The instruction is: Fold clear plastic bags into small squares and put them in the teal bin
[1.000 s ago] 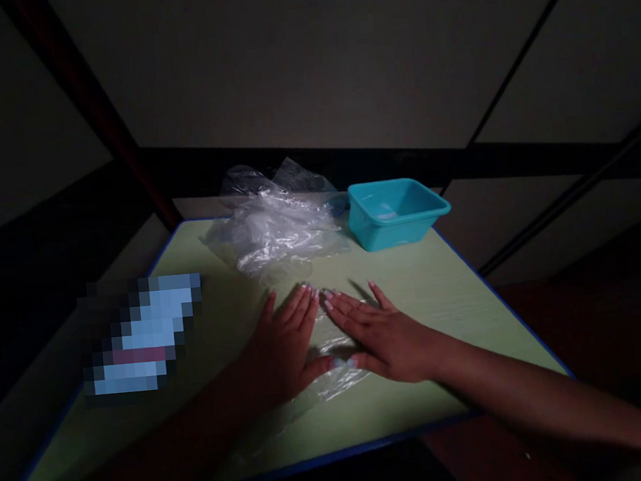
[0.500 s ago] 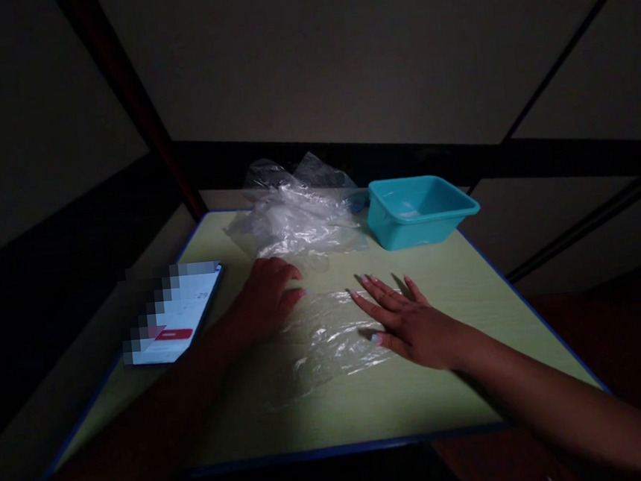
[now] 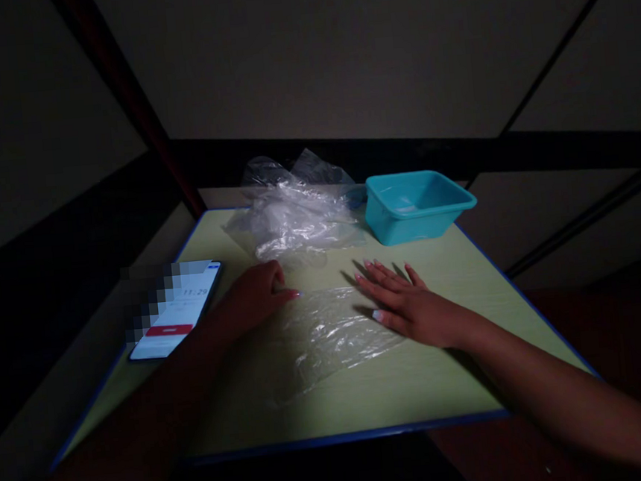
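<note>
A clear plastic bag point(image 3: 334, 336) lies spread and wrinkled on the table before me. My right hand point(image 3: 407, 300) rests palm down over its right end, fingers stretched and apart. At the bag's upper left corner is my left hand point(image 3: 258, 294), with its fingers curled in and the thumb pointing right along the bag's edge. I see no plastic held in those curled fingers, though their undersides are hidden. Beyond both hands sits a crumpled heap of clear plastic bags point(image 3: 301, 216).
A turquoise plastic basin point(image 3: 409, 225) stands at the back right of the pale yellow-green table point(image 3: 369, 412), which has a blue edge. On the left lies a phone point(image 3: 178, 309) with a lit screen, partly blurred out. Dark walls rise behind and to the left.
My left hand has curled its fingers in and shifted slightly left. My right hand stays spread on the bag, a little higher in view. The view has tilted slightly.
</note>
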`<state>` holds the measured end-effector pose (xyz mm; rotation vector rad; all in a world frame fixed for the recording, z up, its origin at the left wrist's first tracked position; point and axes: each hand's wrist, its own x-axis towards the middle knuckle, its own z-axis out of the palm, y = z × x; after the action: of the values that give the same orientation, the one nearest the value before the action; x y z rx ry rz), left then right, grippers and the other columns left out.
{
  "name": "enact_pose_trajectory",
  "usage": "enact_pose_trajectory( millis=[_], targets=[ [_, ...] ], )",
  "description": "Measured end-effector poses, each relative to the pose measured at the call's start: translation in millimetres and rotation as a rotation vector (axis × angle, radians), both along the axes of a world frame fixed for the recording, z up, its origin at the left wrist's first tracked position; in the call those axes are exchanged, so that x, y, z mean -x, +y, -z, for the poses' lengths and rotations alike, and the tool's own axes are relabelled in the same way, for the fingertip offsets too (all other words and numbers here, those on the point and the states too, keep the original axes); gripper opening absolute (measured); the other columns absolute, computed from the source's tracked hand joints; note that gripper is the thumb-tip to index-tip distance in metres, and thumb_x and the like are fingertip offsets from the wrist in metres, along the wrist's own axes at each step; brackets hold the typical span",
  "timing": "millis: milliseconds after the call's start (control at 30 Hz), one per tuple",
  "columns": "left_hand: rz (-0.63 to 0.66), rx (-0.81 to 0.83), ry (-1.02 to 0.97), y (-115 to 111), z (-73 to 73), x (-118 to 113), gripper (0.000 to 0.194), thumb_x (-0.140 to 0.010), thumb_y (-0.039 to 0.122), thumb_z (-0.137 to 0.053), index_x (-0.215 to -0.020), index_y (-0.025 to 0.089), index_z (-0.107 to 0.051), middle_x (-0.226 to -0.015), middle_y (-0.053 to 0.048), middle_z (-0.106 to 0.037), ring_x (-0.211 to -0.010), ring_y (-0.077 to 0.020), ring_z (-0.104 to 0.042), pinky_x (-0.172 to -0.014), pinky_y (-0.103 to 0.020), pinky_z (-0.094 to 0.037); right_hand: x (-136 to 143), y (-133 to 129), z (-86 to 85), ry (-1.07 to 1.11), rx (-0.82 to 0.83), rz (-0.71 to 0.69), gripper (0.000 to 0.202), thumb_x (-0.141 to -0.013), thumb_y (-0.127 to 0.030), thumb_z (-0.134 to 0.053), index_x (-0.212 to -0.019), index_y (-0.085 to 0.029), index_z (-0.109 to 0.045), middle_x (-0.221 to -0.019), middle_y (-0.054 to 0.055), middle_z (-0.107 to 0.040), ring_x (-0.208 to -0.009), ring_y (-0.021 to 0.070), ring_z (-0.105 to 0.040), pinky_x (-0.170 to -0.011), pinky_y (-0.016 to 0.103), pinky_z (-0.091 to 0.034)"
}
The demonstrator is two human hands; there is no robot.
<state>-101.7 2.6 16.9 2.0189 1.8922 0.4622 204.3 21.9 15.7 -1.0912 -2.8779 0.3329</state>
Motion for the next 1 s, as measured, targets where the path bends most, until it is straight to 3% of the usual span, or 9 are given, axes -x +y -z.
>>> enact_pose_trajectory(
  millis=[100, 167, 233, 300, 400, 533, 767, 1000],
  targets=[
    [0.031, -0.13, 0.066, -0.7, -0.4, -1.4, 0.03, -0.077, 0.048, -0.06, -0.081, 0.019, -0.053, -0.091, -0.007, -0.061, -0.082, -0.0234, -0.058, -0.07, -0.033, -0.044, -7.2, 15.0, -6.4, 0.134, -0.065, 0.128, 0.053, -0.095, -0.043, -0.045, -0.144, -0.023, -0.04, -0.15, 0.015, -0.039, -0.138, 0.0332, -0.035, -0.108, 0.062, -0.028],
    [0.098, -0.217, 0.09, -4.0, 0.7, -6.1, 0.036, -0.078, 0.05, -0.06, -0.093, 0.017, -0.057, -0.107, -0.012, -0.061, -0.099, -0.0281, -0.057, -0.086, -0.038, -0.046, -15.4, 26.4, -9.6, 0.224, -0.08, 0.191, 0.04, -0.091, -0.039, -0.054, -0.123, -0.016, -0.059, -0.126, 0.017, -0.06, -0.119, 0.0308, -0.054, -0.099, 0.051, -0.043],
    [0.231, -0.276, 0.101, -9.5, 4.4, -13.8, 0.051, -0.079, 0.052, -0.06, -0.114, 0.016, -0.057, -0.129, -0.015, -0.056, -0.121, -0.0329, -0.049, -0.103, -0.045, -0.038, -24.6, 36.0, -12.8, 0.267, -0.048, 0.213, 0.024, -0.086, -0.033, -0.061, -0.102, -0.015, -0.065, -0.102, 0.013, -0.067, -0.097, 0.0258, -0.062, -0.086, 0.042, -0.051],
    [0.39, -0.27, 0.142, -16.0, 10.2, -23.0, 0.067, -0.082, 0.055, -0.058, -0.136, 0.018, -0.046, -0.15, -0.015, -0.038, -0.138, -0.036, -0.033, -0.112, -0.054, -0.025, -32.3, 41.9, -16.1, 0.283, 0.027, 0.181, 0.016, -0.083, -0.029, -0.065, -0.094, -0.017, -0.064, -0.093, 0.009, -0.067, -0.086, 0.0217, -0.063, -0.078, 0.037, -0.052],
    [0.52, -0.177, 0.206, -23.2, 18.8, -34.5, 0.08, -0.085, 0.061, -0.054, -0.148, 0.019, -0.03, -0.158, -0.015, -0.023, -0.144, -0.0366, -0.021, -0.112, -0.061, -0.018, -35.2, 42.9, -19.4, 0.302, 0.086, 0.068, 0.023, -0.079, -0.027, -0.071, -0.099, -0.018, -0.063, -0.099, 0.007, -0.066, -0.092, 0.0211, -0.06, -0.082, 0.036, -0.05],
    [0.499, -0.137, 0.252, -25.3, 24.0, -39.6, 0.082, -0.087, 0.061, -0.048, -0.151, 0.015, -0.024, -0.158, -0.015, -0.02, -0.145, -0.0337, -0.018, -0.113, -0.062, -0.016, -23.0, 36.3, -17.7, 0.257, -0.035, 0.001, 0.032, -0.078, -0.028, -0.072, -0.105, -0.016, -0.062, -0.106, 0.011, -0.061, -0.103, 0.025, -0.054, -0.088, 0.041, -0.046],
    [0.466, -0.086, 0.283, -24.4, 21.7, -41.4, 0.087, -0.084, 0.064, -0.05, -0.151, 0.015, -0.024, -0.157, -0.015, -0.021, -0.145, -0.0318, -0.02, -0.113, -0.061, -0.013, -8.6, 29.4, -9.5, 0.147, -0.183, -0.101, 0.027, -0.086, -0.02, -0.058, -0.111, -0.014, -0.063, -0.1, 0.012, -0.063, -0.096, 0.0236, -0.054, -0.084, 0.037, -0.043],
    [0.493, -0.078, 0.244, -24.0, 21.7, -42.2, 0.084, -0.084, 0.063, -0.051, -0.151, 0.018, -0.025, -0.157, -0.015, -0.022, -0.145, -0.0315, -0.02, -0.114, -0.058, -0.013, 0.1, 14.5, -14.1, 0.044, -0.312, -0.204, 0.025, -0.092, -0.019, -0.051, -0.112, -0.014, -0.064, -0.099, 0.012, -0.066, -0.093, 0.0236, -0.055, -0.082, 0.038, -0.042]
  ],
)
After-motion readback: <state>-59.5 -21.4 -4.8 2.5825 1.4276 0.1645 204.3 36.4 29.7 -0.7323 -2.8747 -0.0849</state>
